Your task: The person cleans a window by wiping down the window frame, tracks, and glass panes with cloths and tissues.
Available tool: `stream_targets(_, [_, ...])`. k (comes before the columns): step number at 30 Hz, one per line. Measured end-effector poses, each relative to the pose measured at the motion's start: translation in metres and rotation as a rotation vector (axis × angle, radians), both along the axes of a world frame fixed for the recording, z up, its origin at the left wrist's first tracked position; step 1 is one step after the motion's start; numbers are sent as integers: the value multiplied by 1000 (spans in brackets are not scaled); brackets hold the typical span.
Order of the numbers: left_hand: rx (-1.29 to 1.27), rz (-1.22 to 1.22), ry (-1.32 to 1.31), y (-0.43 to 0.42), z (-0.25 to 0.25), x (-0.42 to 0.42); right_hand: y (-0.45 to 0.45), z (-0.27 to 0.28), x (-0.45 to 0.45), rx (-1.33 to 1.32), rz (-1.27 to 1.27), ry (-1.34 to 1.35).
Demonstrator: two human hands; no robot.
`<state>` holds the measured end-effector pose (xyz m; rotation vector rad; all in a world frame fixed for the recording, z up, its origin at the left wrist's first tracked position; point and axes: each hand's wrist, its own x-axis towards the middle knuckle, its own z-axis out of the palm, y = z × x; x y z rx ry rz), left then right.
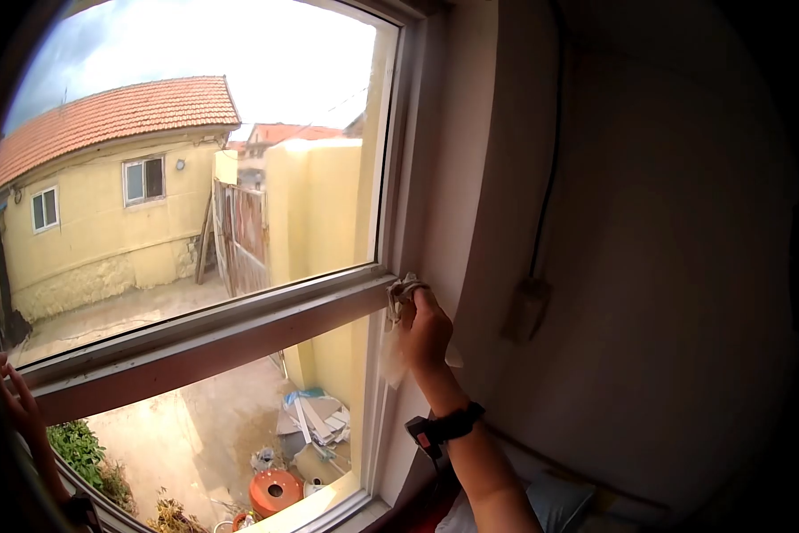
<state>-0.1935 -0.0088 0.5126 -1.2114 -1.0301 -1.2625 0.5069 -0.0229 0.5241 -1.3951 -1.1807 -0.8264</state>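
Note:
My right hand (428,333) grips a crumpled light-coloured cloth (405,293) and presses it against the right side of the window frame (399,204), where the crossbar (213,333) meets it. Part of the cloth hangs below the fingers. A dark band with a small device circles my right wrist. At the far left edge, my left hand (17,395) rests by the left end of the crossbar, its fingers stretched out and partly in shadow. Glass panes lie above and below the crossbar.
A dark cable runs down the wall to a box (527,311) right of the window. Below it lies a pale pillow-like item (559,502). Outside are a yellow house (106,191), a gate (242,231), a reddish round container (277,491) and bushes (79,453).

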Motion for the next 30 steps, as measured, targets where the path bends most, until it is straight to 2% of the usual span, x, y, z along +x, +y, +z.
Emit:
stream_targets(3, [19,21,-14,1,-2,2,19,14,1,-26,-5,58])
stream_targets(6, [33,53,-3,1,-4,11,30,-18,-2,88,-8,44])
stream_targets(8, [8,83,-17,2,-8,14,32,-24,2,66,25,68])
stream_targets(12, [-53,-60,-63,1,-8,14,16,-21,-1,-61,7,98])
stream_targets(14, [-37,-28,-22,-2,-5,17,8,-12,-3,-124,16,118])
stream_targets(16, [-25,-12,-5,-4,-3,20,2,6,-6,-91,39,101])
stream_targets(18, [3,-26,7,-5,-3,22,2,24,-5,2,111,-85])
stream_targets(19, [12,-29,12,-6,-3,23,8,26,-2,-96,100,-91])
stream_targets(24, [34,20,1,-5,-7,30,15,21,-27,-89,111,-169])
stream_targets(26, [28,24,1,-5,-7,30,7,20,-61,-93,208,-117])
stream_targets(30, [-5,5,17,-4,-3,19,-19,24,-170,-95,605,-174])
